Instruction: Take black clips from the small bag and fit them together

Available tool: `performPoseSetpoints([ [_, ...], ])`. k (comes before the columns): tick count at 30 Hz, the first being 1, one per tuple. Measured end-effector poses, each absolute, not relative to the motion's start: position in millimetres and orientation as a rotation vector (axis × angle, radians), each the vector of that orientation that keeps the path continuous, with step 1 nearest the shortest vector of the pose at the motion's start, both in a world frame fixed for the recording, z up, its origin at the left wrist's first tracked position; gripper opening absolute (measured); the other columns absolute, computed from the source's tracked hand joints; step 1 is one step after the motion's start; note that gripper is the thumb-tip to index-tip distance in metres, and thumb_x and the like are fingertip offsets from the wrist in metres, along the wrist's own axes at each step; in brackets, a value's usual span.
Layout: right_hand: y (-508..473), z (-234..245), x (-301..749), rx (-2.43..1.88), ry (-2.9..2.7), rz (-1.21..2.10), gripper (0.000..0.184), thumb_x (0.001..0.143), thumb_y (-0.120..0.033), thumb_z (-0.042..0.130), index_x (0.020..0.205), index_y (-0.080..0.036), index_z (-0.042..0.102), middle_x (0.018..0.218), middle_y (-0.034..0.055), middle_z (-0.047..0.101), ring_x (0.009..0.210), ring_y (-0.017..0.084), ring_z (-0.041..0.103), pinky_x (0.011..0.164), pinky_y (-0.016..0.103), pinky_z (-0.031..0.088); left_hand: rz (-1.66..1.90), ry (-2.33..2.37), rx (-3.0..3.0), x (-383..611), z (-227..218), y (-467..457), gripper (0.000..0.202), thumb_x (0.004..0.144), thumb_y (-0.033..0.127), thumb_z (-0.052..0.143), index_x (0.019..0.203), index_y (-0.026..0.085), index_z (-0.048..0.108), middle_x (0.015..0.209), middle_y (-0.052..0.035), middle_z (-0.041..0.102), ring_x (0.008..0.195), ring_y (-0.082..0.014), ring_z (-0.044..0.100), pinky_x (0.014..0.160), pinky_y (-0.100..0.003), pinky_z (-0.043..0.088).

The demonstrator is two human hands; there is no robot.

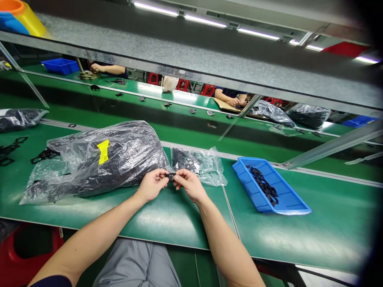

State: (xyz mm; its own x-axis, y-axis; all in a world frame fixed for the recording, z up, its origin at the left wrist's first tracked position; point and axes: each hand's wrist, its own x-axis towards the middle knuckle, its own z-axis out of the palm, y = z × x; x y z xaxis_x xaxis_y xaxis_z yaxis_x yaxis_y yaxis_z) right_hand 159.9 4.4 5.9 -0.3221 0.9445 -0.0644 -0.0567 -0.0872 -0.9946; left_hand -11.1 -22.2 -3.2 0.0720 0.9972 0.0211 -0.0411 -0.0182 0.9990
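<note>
My left hand (153, 184) and my right hand (189, 184) meet over the green table (167, 217), fingers pinched on one small black plastic part (170, 176) held between them. Just behind my hands lies a small clear bag of black parts (206, 165). A large clear bag of black parts (98, 159) with a yellow label (103, 151) lies to the left of my hands. A blue tray (287, 197) with several black parts in it sits to the right.
Loose black parts (12, 149) lie at the far left by another bag (18, 117). A green conveyor (167, 119) carries small black pieces behind. Other people's arms (230, 97) work at the far bench. A red stool (26, 251) stands below left.
</note>
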Motion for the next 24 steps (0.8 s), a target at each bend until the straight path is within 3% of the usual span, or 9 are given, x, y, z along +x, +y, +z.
performPoseSetpoints([
  [7,6,8,164,-1.023,-1.387,1.527,0.028,0.068,-0.04,0.076,0.079,-0.019,0.061,0.065,-0.0034,0.058,0.055,0.011,0.054,0.049,0.024,0.046,1.153,1.064,1.128,-10,-3,-22,0.025,0.072,0.03,0.069,0.089,0.014,0.061,0.079,-0.0034,0.064,0.067,-0.0143,0.063,0.057,-0.026,0.051],
  [18,8,12,168,-1.004,-1.565,1.451,0.029,0.071,-0.042,0.073,0.076,-0.018,0.059,0.064,-0.0043,0.055,0.055,0.009,0.052,0.051,0.023,0.046,1.146,1.116,1.221,-14,0,-20,0.023,0.071,0.029,0.07,0.086,0.013,0.063,0.063,0.0008,0.061,0.058,-0.0111,0.057,0.054,-0.023,0.047],
  [24,21,15,180,-0.923,-1.387,1.464,0.029,0.068,-0.04,0.076,0.075,-0.018,0.059,0.055,-0.0051,0.057,0.049,0.009,0.052,0.048,0.022,0.046,1.194,1.194,1.282,-17,1,-18,0.032,0.074,0.036,0.069,0.096,0.014,0.063,0.074,-0.0026,0.065,0.064,-0.0137,0.062,0.058,-0.026,0.052],
])
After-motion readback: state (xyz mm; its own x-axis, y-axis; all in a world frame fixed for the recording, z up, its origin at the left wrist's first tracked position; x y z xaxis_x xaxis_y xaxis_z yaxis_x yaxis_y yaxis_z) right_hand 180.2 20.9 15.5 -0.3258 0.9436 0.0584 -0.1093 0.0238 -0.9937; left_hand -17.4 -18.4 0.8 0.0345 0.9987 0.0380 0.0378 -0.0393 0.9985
